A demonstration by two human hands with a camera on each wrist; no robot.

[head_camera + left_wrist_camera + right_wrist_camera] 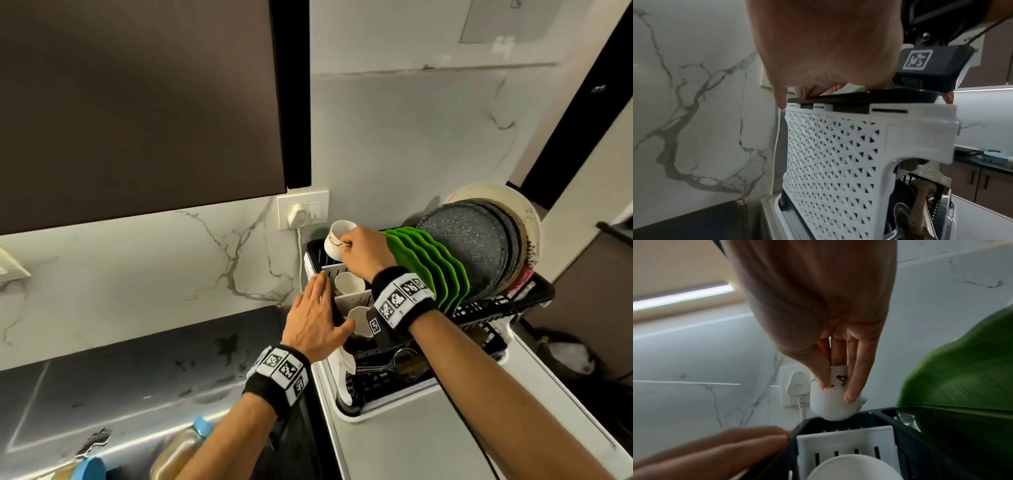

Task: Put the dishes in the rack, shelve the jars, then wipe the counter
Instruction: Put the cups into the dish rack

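My right hand (344, 245) pinches a small white cup (337, 236) with a dark motif, tipped on its side above the back left corner of the black dish rack (513, 298). In the right wrist view, thumb and fingers of this right hand (836, 391) clamp the cup (828, 408) just over the rack's rim (869, 416). My left hand (317, 301) lies flat with straight fingers on the rack's left edge, beside the white cutlery caddy. The left wrist view has the left hand (807, 92) touching the top of the rack's white lattice side (838, 154). Two more white cups (347, 282) sit in the caddy compartments.
Green plates (428, 270) and dark speckled plates (479, 246) stand upright in the rack. A ladle (404, 363) lies at its front. A wall socket with a plug (301, 212) is just behind the cup. Blue-lidded jars (181, 448) stand on the dark counter (137, 370) under a cabinet.
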